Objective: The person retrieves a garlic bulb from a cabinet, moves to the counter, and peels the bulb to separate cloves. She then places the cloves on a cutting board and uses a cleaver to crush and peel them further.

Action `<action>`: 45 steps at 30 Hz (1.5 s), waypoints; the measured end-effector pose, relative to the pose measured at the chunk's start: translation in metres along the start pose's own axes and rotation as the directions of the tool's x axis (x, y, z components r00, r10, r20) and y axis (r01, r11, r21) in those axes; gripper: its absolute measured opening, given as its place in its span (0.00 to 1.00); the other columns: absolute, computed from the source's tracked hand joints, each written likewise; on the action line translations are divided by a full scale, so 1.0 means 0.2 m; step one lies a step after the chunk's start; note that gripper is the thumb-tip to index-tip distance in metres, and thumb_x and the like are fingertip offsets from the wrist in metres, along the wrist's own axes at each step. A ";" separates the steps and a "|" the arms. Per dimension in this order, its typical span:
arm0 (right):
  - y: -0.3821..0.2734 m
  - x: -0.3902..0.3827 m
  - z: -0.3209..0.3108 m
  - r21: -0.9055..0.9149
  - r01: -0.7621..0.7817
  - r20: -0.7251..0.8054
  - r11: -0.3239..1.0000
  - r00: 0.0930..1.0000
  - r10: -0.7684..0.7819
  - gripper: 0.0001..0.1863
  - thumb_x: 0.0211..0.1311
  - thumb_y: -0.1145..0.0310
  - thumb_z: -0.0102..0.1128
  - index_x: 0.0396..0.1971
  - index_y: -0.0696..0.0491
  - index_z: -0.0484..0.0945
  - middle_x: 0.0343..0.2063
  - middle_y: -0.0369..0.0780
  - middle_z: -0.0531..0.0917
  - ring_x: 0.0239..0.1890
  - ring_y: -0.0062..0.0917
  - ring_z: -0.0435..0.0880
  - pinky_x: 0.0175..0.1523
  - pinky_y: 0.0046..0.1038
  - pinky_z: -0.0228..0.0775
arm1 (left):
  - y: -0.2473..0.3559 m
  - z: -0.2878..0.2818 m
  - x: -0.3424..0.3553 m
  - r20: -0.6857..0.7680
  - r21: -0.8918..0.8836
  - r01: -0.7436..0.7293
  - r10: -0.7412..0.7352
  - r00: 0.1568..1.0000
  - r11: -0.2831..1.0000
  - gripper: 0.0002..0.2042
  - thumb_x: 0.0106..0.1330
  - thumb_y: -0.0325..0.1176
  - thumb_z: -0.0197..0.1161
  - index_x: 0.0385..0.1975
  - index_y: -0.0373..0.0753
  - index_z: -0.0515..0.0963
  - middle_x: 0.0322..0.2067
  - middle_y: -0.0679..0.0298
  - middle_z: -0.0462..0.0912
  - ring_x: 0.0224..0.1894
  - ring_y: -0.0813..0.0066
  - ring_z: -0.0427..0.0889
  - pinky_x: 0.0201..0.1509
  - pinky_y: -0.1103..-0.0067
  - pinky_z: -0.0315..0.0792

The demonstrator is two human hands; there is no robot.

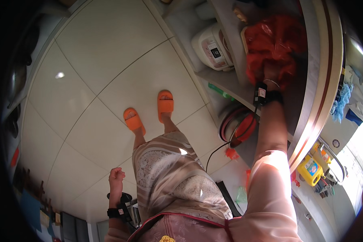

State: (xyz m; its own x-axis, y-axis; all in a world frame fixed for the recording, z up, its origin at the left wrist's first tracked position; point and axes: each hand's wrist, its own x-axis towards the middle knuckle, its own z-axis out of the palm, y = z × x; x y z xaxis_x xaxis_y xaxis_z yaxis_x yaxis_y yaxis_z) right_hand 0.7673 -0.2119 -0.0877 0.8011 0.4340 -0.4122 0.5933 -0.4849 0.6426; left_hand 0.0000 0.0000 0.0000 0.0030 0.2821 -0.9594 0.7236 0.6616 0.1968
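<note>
My right arm stretches up and forward into a shelf under the counter. My right hand (272, 74) reaches to a crumpled red plastic bag (276, 38); the red plastic hides its fingers, so their grip does not show. Beside the bag, on the left, a pale board-like edge (243, 42) shows. My left hand (116, 176) hangs low at my left side, away from the shelves, its fingers curled in with nothing visible in them.
A white rice cooker (213, 48) stands in the neighbouring compartment. Below it are a green bottle-like object (220, 91) and round basins (244, 128). The curved counter edge (326, 80) runs along my right arm. A thin black cable (218, 149) hangs from my right wrist. A yellow jug (311, 171) stands farther right.
</note>
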 end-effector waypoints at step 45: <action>-0.16 -0.17 -0.05 0.812 -0.013 -0.375 0.584 0.755 0.538 0.26 0.60 0.57 0.53 0.57 0.52 0.66 0.45 0.44 0.80 0.47 0.33 0.79 0.52 0.33 0.71 | 0.02 -0.02 -0.10 -0.041 -0.032 -0.038 0.037 0.999 0.999 0.08 0.68 0.31 0.54 0.43 0.37 0.73 0.30 0.67 0.77 0.31 0.81 0.73 0.34 0.85 0.65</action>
State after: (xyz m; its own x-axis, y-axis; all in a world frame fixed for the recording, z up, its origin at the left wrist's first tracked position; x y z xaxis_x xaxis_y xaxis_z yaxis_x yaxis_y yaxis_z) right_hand 0.7196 -0.2040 -0.0880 0.8943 0.3513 0.2773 0.4001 -0.9052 -0.1434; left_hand 0.0007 -0.0005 0.0206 0.0015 0.3341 -0.9426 0.7005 0.6723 0.2394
